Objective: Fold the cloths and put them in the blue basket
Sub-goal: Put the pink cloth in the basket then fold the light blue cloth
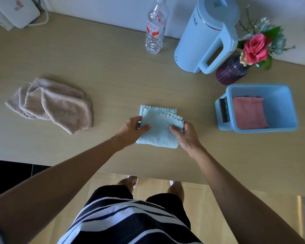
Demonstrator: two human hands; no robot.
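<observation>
My left hand pinches the left edge of the light blue cloth, thumb on top and fingers curled under the layers. My right hand does the same on the right edge, so each grip is clenched on that cloth. The cloth lies folded into a small square on the surface, scalloped edges stacked along its far side, fold nearest me.

To the right, well apart from the cloth, stands the blue basket, with a pink cloth lying flat and folded on its floor. To my left, a beige cloth rests in a loose, rumpled heap, apart from my hands.

Farther back, just beyond the basket, a purple vase holds a pink flower. Beside it stands a pale blue kettle, handle turned toward the vase. Left of the kettle a clear plastic bottle stands upright near the wall. In the far left corner sits a white device.
</observation>
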